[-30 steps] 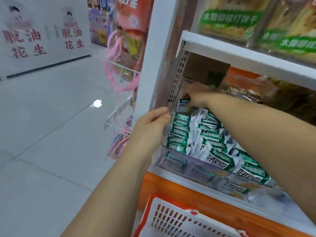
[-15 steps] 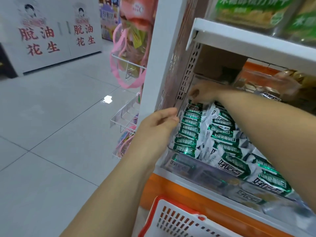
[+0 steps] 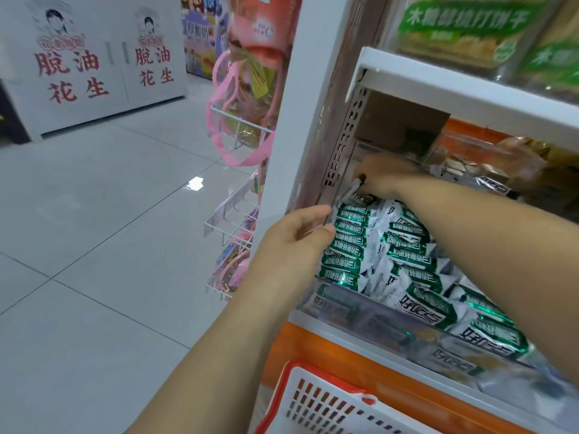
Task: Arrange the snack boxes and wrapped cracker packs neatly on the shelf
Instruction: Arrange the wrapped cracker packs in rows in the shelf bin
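Note:
Several green-and-white wrapped cracker packs (image 3: 347, 242) lie stacked in a clear-fronted bin (image 3: 360, 321) on the white shelf. My left hand (image 3: 294, 236) rests against the left end of the stacked row, fingers bent around the packs' edges. My right hand (image 3: 380, 177) reaches deep to the back left corner and pinches the end of a pack (image 3: 352, 189) there. My right forearm crosses over the pile and hides part of it.
The shelf above (image 3: 470, 92) holds green-labelled cracker boxes (image 3: 463, 29). Brown wrapped snacks (image 3: 476, 164) sit to the right at the back. A red-and-white basket (image 3: 319, 402) hangs below the orange shelf front. Wire racks with pink bags (image 3: 241, 120) stick out on the left.
My right hand has closed on a pack at the back corner and lifted its end slightly. My left hand stays against the row's left end. The view has shifted a little.

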`<state>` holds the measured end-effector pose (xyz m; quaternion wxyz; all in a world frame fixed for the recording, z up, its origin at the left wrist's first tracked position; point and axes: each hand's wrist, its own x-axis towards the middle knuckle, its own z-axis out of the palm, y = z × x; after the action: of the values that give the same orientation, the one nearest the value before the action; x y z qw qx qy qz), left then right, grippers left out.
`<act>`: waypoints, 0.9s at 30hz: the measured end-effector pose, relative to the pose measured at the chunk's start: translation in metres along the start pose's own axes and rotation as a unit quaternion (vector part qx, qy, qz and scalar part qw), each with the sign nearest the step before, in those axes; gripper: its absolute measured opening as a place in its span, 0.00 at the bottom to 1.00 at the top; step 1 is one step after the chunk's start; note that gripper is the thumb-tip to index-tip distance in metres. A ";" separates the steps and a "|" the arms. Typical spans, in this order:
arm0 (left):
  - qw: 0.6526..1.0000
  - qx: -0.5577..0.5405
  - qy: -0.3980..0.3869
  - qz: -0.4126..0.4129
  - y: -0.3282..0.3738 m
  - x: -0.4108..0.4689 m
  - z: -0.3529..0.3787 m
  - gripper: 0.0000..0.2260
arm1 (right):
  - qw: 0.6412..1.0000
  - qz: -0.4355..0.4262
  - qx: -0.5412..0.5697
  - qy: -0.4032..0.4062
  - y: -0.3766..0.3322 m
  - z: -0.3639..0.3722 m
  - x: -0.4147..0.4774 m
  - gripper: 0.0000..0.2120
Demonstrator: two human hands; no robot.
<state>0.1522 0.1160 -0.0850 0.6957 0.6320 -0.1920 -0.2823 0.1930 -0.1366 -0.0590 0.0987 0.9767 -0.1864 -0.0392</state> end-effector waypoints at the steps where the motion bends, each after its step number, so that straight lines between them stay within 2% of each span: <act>1: 1.000 0.008 0.000 0.003 0.001 -0.001 0.000 0.12 | 1.000 -0.002 -0.007 0.020 0.001 -0.004 -0.007 0.11; 4: 0.999 0.043 -0.008 0.020 0.003 -0.006 0.002 0.11 | 0.997 -0.003 -0.003 0.077 0.002 -0.018 -0.028 0.08; 8: 0.995 0.088 -0.002 0.055 0.004 -0.011 0.003 0.12 | 0.990 0.000 0.035 0.140 -0.001 -0.038 -0.058 0.10; 10: 0.988 0.121 0.019 0.093 0.004 -0.013 0.003 0.14 | 0.982 -0.042 0.060 0.171 -0.008 -0.046 -0.085 0.11; 13: 0.962 0.183 0.039 0.197 0.009 -0.020 0.004 0.18 | 0.965 -0.097 0.081 0.230 -0.022 -0.049 -0.138 0.09; 15: 0.936 0.238 0.011 0.259 0.013 -0.026 0.006 0.21 | 0.959 -0.098 0.102 0.247 -0.030 -0.044 -0.171 0.09; 17: 0.919 0.274 -0.032 0.282 0.017 -0.032 0.009 0.23 | 0.952 -0.088 0.141 0.256 -0.035 -0.038 -0.203 0.09; 19: 0.916 0.281 -0.076 0.276 0.019 -0.037 0.015 0.20 | 0.940 -0.088 0.176 0.279 -0.039 -0.034 -0.231 0.09; 21: 0.918 0.268 -0.131 0.262 0.020 -0.044 0.025 0.14 | 0.930 -0.064 0.237 0.274 -0.039 -0.030 -0.254 0.07; 24: 0.929 0.207 -0.204 0.230 0.019 -0.051 0.040 0.07 | 0.890 0.004 0.378 0.256 -0.028 -0.020 -0.282 0.13; 26: 0.938 0.164 -0.226 0.206 0.014 -0.052 0.049 0.10 | 0.839 0.046 0.494 0.222 -0.022 -0.011 -0.303 0.13; 27: 0.942 0.142 -0.237 0.191 0.011 -0.053 0.053 0.12 | 0.816 0.068 0.539 0.199 -0.021 -0.005 -0.312 0.17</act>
<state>0.0803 0.1089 -0.0623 0.5734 0.5907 -0.5067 -0.2560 -0.0883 -0.0010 -0.0457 -0.4062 0.8450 -0.2197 0.2695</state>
